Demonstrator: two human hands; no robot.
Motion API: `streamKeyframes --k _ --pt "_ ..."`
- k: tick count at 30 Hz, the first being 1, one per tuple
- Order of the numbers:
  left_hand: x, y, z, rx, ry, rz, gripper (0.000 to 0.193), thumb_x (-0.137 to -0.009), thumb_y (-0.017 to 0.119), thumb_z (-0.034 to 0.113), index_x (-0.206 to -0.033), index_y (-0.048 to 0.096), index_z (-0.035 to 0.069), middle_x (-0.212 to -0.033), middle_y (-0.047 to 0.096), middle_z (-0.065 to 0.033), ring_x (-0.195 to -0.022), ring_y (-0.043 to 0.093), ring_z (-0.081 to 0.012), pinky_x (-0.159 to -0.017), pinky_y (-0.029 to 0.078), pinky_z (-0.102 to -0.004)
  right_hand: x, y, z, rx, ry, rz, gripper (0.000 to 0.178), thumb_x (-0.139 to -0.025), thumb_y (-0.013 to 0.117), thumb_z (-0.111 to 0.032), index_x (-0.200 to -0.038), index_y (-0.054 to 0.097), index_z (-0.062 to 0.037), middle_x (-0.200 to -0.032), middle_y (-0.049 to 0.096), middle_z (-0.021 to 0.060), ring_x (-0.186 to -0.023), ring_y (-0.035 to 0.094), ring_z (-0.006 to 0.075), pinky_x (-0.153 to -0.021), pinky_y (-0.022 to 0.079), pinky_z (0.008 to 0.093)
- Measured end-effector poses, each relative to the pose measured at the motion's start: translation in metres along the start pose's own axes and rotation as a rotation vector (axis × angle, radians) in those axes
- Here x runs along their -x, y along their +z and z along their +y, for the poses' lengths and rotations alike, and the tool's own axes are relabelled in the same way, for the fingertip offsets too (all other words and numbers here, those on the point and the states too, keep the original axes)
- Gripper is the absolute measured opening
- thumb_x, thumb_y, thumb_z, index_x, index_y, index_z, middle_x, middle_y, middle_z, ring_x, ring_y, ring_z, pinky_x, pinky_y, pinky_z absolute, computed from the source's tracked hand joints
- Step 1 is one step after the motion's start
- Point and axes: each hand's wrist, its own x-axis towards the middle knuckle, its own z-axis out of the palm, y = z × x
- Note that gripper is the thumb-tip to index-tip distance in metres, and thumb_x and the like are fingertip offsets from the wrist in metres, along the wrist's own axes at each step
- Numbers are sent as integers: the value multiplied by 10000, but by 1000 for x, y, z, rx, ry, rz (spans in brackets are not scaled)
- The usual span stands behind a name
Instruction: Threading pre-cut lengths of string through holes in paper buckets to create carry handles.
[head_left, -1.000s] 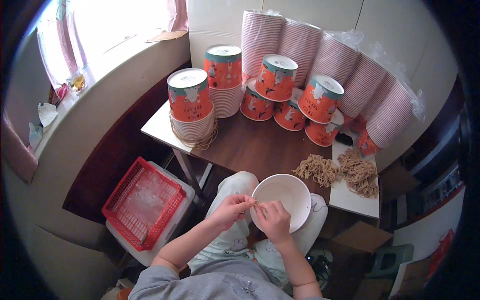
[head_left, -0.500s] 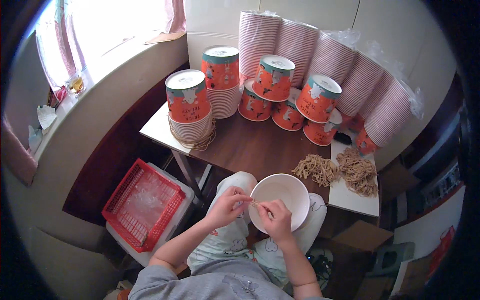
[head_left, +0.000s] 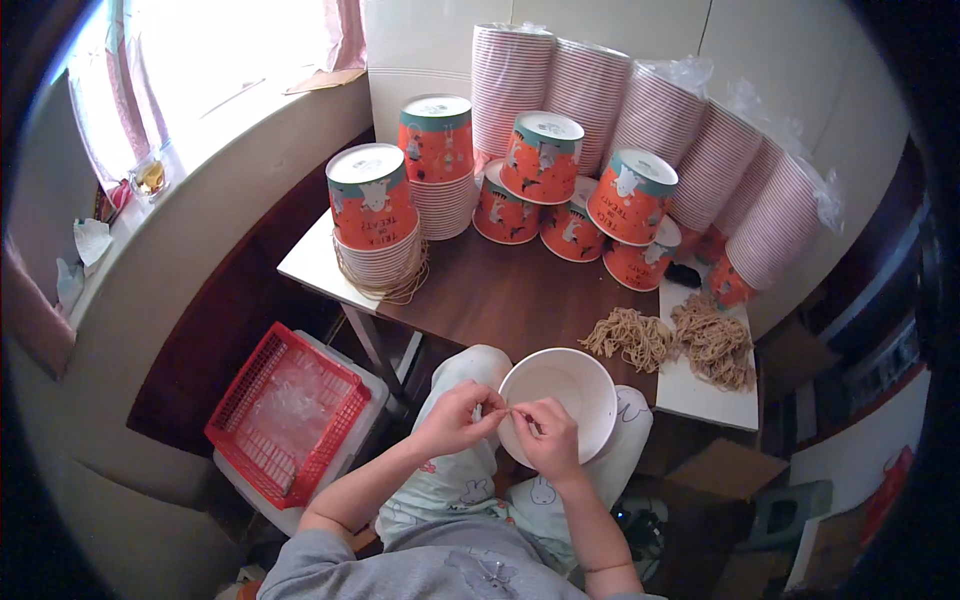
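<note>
A white paper bucket (head_left: 585, 395) rests on my lap, its open mouth facing up toward me. Over its left rim my left hand (head_left: 463, 418) and my right hand (head_left: 547, 432) meet, fingertips pinched together. Between the fingertips is a short bit of thin tan cord (head_left: 508, 411), mostly hidden by the fingers. Both hands are closed. Beyond the bucket, on the table, lie two heaps of tan cord: a left heap (head_left: 632, 338) and a right heap (head_left: 712, 345).
Upside-down orange and teal buckets (head_left: 542, 160) stand on the brown table (head_left: 480, 300), with tall wrapped bucket stacks (head_left: 590, 95) behind. Cord loops hang around the left stack (head_left: 380, 262). A red basket (head_left: 285, 415) with clear plastic sits at lower left; a cardboard box (head_left: 727, 467) is at right.
My hands have drawn closer together, so less of the cord shows between the fingertips. The bucket stays on my lap. The whole view has shifted very slightly.
</note>
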Motion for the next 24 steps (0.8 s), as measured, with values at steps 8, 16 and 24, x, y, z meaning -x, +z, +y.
streamKeyframes --k 8,16,24 --pt "-2 0 14 -140 -38 58 107 -717 668 113 -790 620 50 -655 529 -33 -563 483 -118 -503 394 -258 1 2 3 10 21 -9 92 -736 632 -70 -828 635 -57 -746 578 87 -628 593 221 -538 474 317" --pt "-7 -7 18 -267 102 135 95 -704 661 103 -753 592 59 -646 544 -45 -638 503 -208 -577 410 -316 0 5 2 -13 6 -38 85 -739 626 -59 -821 630 -37 -726 572 94 -609 580 232 -528 466 324" --pt "1 -19 15 -164 13 85 112 -719 658 111 -779 583 54 -756 598 -48 -711 527 -183 -590 402 -281 0 1 -1 -14 14 -42 72 -736 624 -58 -804 626 -35 -721 567 94 -610 578 234 -530 464 328"
